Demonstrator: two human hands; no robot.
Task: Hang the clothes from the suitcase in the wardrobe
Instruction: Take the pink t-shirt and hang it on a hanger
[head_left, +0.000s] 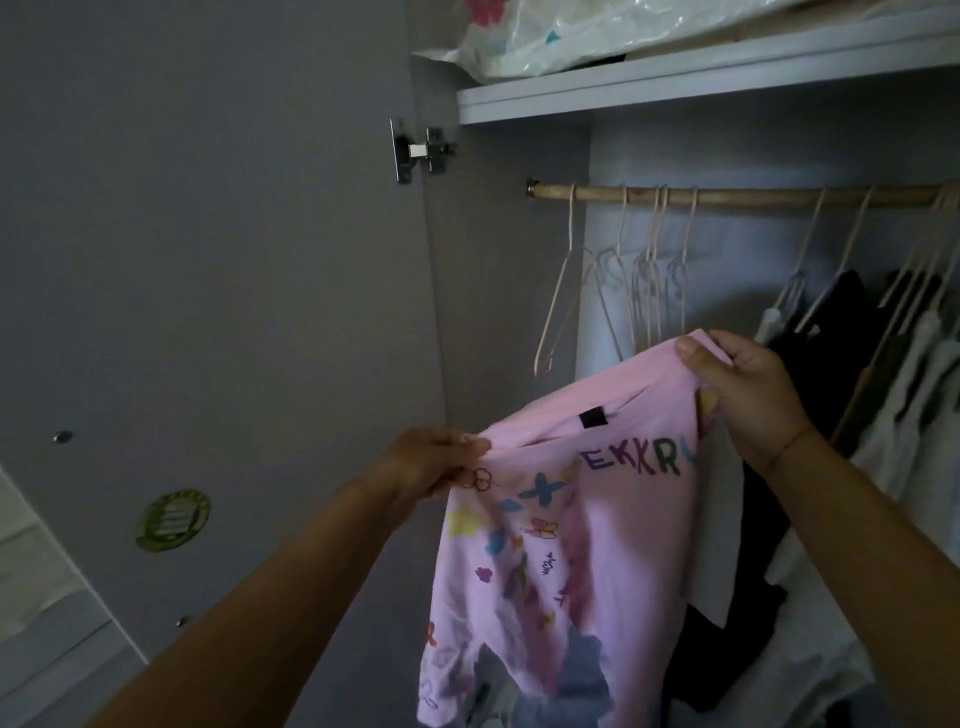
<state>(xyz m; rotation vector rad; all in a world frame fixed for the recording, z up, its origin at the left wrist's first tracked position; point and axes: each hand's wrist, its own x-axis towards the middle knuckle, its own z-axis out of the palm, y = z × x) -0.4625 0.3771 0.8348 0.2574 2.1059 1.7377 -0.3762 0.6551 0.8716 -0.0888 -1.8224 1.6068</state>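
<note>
In front of the open wardrobe, a person held up a pink shirt. The big grey door stood open on the left. A shelf ran across the top with a plastic bag on it. Under the shelf ran a wooden rail. Dark and white clothes hung at its right end.

The pink shirt hung down from both hands, below the rail and not on a hanger yet. Its top edge sloped from low on the left to high on the right. Some empty hangers hung on the rail, just above and behind that edge.

The left hand pinched the low corner of the shirt. The right hand pinched the high corner, thumb on top. The right hand looked nearer to the empty hangers, so I think it could reach up for one while the left hand holds the shirt. A small black tag showed inside the neck.
</note>
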